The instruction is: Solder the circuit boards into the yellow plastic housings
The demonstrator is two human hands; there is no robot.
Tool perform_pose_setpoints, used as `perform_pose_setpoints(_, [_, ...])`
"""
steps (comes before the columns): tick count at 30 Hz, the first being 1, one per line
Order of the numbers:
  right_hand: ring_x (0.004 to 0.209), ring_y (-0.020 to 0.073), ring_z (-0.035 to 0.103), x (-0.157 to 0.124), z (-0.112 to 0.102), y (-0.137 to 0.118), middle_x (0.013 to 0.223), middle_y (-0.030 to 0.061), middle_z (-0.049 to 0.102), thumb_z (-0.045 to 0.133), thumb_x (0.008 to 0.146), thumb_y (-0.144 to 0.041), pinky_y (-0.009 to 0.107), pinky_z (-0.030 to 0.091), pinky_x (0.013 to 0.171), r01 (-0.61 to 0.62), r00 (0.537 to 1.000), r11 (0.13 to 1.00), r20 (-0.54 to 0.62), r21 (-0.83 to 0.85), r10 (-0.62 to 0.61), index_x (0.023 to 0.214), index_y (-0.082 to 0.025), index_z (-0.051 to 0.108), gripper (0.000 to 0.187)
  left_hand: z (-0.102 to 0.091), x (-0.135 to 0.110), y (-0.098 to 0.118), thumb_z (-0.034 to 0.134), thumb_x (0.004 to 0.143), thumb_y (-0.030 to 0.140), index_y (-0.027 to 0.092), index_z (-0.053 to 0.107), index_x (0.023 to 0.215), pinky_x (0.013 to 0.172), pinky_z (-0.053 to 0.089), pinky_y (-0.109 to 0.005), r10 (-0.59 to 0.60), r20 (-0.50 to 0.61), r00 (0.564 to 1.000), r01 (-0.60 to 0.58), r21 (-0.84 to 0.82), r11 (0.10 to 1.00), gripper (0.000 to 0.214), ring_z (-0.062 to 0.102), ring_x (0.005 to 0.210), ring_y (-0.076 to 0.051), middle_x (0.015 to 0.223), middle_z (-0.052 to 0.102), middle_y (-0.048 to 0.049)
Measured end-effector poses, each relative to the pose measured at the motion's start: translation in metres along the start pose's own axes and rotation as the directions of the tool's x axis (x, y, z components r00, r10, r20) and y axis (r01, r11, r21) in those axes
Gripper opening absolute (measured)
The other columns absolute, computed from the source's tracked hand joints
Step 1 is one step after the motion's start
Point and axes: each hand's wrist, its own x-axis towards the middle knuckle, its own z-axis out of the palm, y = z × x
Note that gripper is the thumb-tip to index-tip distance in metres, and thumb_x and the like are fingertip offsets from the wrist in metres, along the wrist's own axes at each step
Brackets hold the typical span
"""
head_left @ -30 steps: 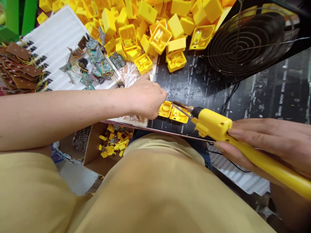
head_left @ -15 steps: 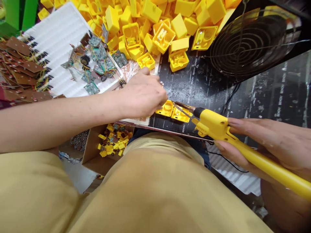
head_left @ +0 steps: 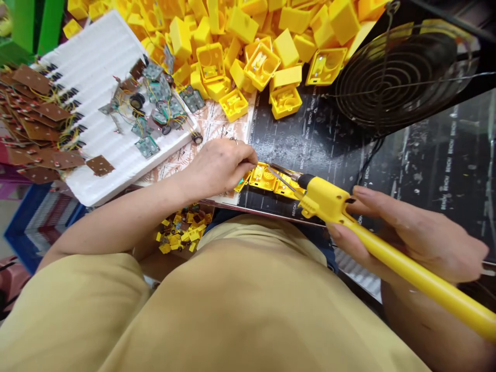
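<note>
On the workbench, open yellow casings could be scorched if the soldering gun gripped by the right hand is dipped; left hand bunched, hold can't be told.

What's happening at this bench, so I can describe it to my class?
A person's right hand holds a yellow soldering tool, its tip over small open yellow cases near the bench edge. The left hand is at their left end; any grip is unclear. Behind lie more yellow cases; circuit boards lie on a white tray.
</note>
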Motion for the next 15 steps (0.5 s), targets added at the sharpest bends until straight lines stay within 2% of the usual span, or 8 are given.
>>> perform_pose_setpoints(3, [0.080,0.0180,0.078,0.000,-0.001,-0.004,0.099,0.0033,0.080,0.067,0.099,-0.035,0.027,0.067,0.072,0.023,1.000,0.998,-0.008,0.052,-0.023,0.128,-0.027,0.065,0.031,0.007,0.002,0.001,0.052,0.097,0.022,0.017,0.078,0.098,0.084,0.054,-0.035,0.027,-0.011,1.000,-0.026,0.080,0.996,0.026,0.073,0.087,-0.024,0.091,0.079,-0.0083])
perform_pose_setpoints(5, [0.081,0.0180,0.078,0.002,-0.003,-0.008,0.095,0.0035,0.079,0.070,0.097,-0.031,0.028,0.068,0.075,0.022,1.000,0.993,0.001,0.119,-0.022,0.121,-0.026,0.066,0.024,0.012,0.003,0.001,0.051,0.098,0.023,0.016,0.077,0.097,0.083,0.054,-0.037,0.056,-0.006,0.998,-0.055,0.105,0.993,0.027,0.073,0.087,-0.025,0.090,0.078,-0.0092])
perform_pose_setpoints(7, [0.083,0.0166,0.078,0.004,-0.004,-0.012,0.091,0.0020,0.078,0.073,0.094,-0.023,0.027,0.068,0.078,0.071,0.997,0.985,0.003,0.158,-0.072,0.113,-0.025,0.065,0.021,0.015,0.003,0.000,0.051,0.099,0.023,0.016,0.076,0.096,0.083,0.054,-0.037,0.076,-0.014,0.997,-0.074,0.117,0.990,0.027,0.072,0.087,-0.025,0.089,0.078,-0.0093])
perform_pose_setpoints(9, [0.083,0.0153,0.077,0.007,-0.005,-0.015,0.087,0.0009,0.077,0.072,0.095,-0.019,0.026,0.068,0.080,0.099,0.993,0.983,0.044,0.152,-0.107,0.106,-0.025,0.065,0.015,0.016,0.002,-0.002,0.050,0.100,0.022,0.016,0.076,0.096,0.082,0.054,-0.037,0.091,-0.021,0.996,-0.088,0.122,0.989,0.027,0.071,0.086,-0.024,0.089,0.077,-0.0091])
perform_pose_setpoints(12, [0.085,0.0147,0.076,0.012,-0.004,-0.019,0.087,0.0018,0.076,0.068,0.098,-0.021,0.027,0.067,0.087,0.069,0.988,0.992,0.133,0.108,-0.083,0.100,-0.023,0.065,0.003,0.016,0.002,-0.003,0.050,0.100,0.022,0.015,0.076,0.097,0.082,0.054,-0.037,0.109,-0.023,0.994,-0.105,0.114,0.988,0.027,0.071,0.087,-0.025,0.089,0.076,-0.0091])
perform_pose_setpoints(15, [0.083,0.0127,0.075,0.021,-0.004,-0.024,0.086,0.0011,0.075,0.075,0.092,-0.014,0.024,0.065,0.088,0.192,0.977,0.974,0.070,0.116,-0.201,0.099,-0.019,0.064,0.014,0.017,0.002,-0.003,0.048,0.101,0.021,0.015,0.076,0.100,0.082,0.054,-0.037,0.132,-0.027,0.991,-0.128,0.116,0.985,0.029,0.071,0.089,-0.025,0.089,0.076,-0.0092])
